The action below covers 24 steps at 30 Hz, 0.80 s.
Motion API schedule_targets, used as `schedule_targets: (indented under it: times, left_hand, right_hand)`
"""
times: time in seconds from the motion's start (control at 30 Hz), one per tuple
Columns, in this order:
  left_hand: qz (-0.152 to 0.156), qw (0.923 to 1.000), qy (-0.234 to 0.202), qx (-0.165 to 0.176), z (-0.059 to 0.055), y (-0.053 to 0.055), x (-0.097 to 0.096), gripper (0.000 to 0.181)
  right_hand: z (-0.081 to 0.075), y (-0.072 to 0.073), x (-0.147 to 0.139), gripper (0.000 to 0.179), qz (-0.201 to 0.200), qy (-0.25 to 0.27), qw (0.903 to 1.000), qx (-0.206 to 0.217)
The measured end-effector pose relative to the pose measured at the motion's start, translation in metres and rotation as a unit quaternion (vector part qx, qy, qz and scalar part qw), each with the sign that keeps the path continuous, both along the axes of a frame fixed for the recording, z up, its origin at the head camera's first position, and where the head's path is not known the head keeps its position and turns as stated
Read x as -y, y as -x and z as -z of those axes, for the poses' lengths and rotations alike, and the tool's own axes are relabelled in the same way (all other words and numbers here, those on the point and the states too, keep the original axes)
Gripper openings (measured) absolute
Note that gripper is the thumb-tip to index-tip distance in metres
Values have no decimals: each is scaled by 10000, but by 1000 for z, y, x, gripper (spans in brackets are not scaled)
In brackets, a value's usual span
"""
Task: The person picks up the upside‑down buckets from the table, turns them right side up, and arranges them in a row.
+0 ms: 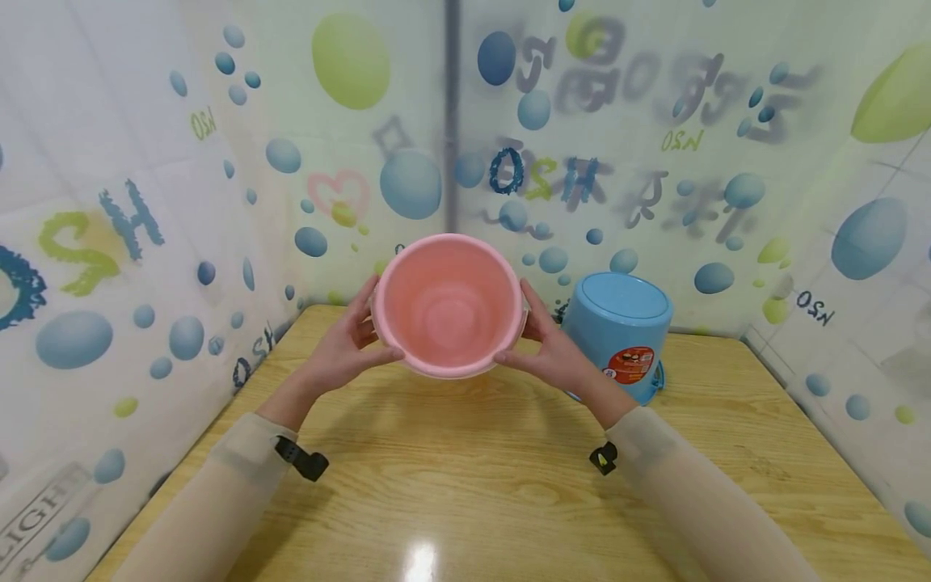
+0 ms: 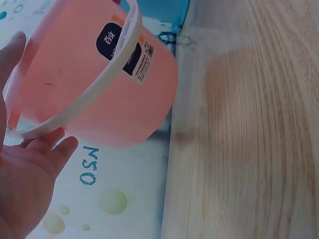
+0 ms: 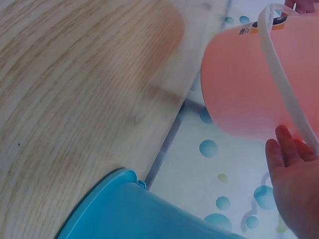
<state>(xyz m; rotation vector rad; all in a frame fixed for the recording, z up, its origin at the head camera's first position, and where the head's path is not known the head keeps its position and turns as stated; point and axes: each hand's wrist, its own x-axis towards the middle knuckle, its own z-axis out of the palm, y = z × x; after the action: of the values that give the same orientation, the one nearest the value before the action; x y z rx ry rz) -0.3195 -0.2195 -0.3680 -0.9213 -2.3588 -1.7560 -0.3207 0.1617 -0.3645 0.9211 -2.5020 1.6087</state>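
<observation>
Pink bucket (image 1: 448, 305) at frame centre, lifted clear of the wooden table (image 1: 465, 485) — clasped between left hand (image 1: 347, 343) and right hand (image 1: 550, 343), fingers spread along the rim, mouth tipped toward the camera (likely for inspection). Blue bucket (image 1: 620, 331) upturned, centre right.

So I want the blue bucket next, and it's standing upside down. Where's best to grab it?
Probably by its tapered wall, one hand on each side, coming from above. The blue bucket rests mouth-down on the table, so its rim is hard to reach, and the flat base facing up gives fingers nothing to curl round.
</observation>
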Motion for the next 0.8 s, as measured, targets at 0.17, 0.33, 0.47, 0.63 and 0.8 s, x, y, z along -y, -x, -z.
schedule_targets:
  times: [0.17, 0.33, 0.47, 0.63, 0.8]
  left_hand:
    - [141, 9997, -68, 162, -2, -2, 3, 118]
    - [23, 9999, 18, 125, -3, -3, 3, 113]
    - [-127, 9998, 78, 92, -4, -2, 3, 110]
    - [-256, 9995, 143, 114, -5, -1, 3, 106]
    - [-627, 9970, 454, 12, -7, 2, 4, 100]
  right_hand:
    - [-2, 0, -3, 122, -49, 24, 10000, 55]
    - [-3, -2, -3, 119, -51, -11, 10000, 34]
    - [-4, -1, -2, 116, 19, -52, 10000, -24]
    - [-4, 0, -1, 111, 134, -128, 9998, -58]
    - [-6, 0, 1, 104, 222, -165, 9996, 17]
